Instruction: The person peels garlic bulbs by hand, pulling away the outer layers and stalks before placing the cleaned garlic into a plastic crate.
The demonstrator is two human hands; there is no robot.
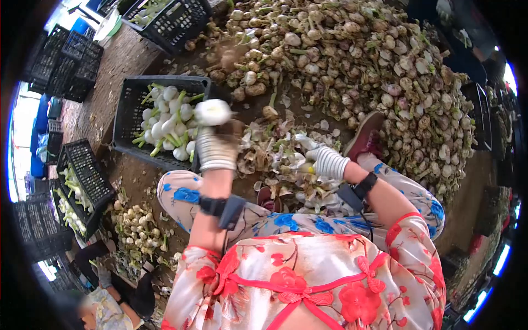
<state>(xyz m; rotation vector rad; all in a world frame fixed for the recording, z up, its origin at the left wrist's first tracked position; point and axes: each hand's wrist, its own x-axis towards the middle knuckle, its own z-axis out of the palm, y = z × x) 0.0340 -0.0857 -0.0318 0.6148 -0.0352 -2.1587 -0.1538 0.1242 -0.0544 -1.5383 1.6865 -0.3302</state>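
Observation:
My left hand (216, 149), in a white striped glove, is closed around a peeled white garlic bulb (213, 112). Motion blurs the bulb and the fingertips. That hand is beside the right end of a black crate (124, 118), which holds several clean garlic bulbs (165, 118) with green stems. My right hand (325, 158), gloved the same way, has its fingers curled above a heap of loose garlic skins (264, 146). A small yellow bit (311, 169) shows at its fingers; I cannot make out what it belongs to.
A large pile of unpeeled garlic (352, 60) spreads across the far side and right. Another black crate (176, 25) stands at the top left, with a tilted crate (91, 170) at the left. A smaller garlic pile (137, 228) lies near a co-worker (113, 308) at the lower left.

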